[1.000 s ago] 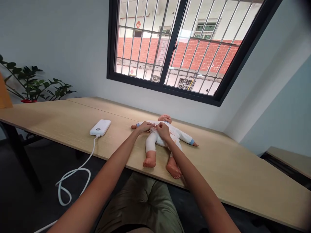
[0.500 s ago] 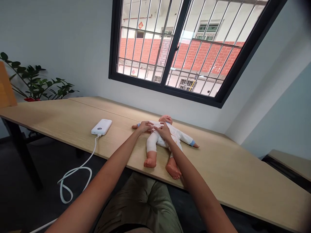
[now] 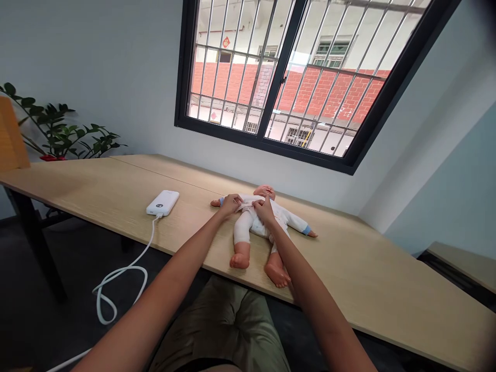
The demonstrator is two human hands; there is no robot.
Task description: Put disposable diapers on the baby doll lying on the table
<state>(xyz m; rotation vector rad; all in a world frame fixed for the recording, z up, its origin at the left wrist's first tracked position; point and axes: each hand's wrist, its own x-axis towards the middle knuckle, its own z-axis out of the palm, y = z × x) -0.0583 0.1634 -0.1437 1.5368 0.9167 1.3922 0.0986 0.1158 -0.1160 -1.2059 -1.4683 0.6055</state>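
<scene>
While daylight came through a barred window [image 3: 271, 77] in a white wall [image 3: 96, 62], a red brick building [image 3: 325, 88] showed outside, and a leafy potted plant [image 3: 58, 124] stood at the far left corner. Along the wall ran a pale wooden table [image 3: 372, 258], its near edge just above the person's olive shorts [image 3: 220, 330]. On the tabletop, left of the work, lay a white power bank [image 3: 163, 202], with a white cable [image 3: 120, 279] dropping over the edge and looping down toward the dark floor.

A baby doll [image 3: 248, 227] lay on its back near the table's front edge, head toward the window and bare feet toward the person, arms spread. It wore a white bodysuit [image 3: 258, 219] with blue cuffs [image 3: 307, 230]. Both hands were at its chest and just apart: the left hand [image 3: 229, 205] and right hand [image 3: 265, 211] each seemed to pinch the bodysuit's front edge between curled fingers, though the exact grip was partly hidden.
</scene>
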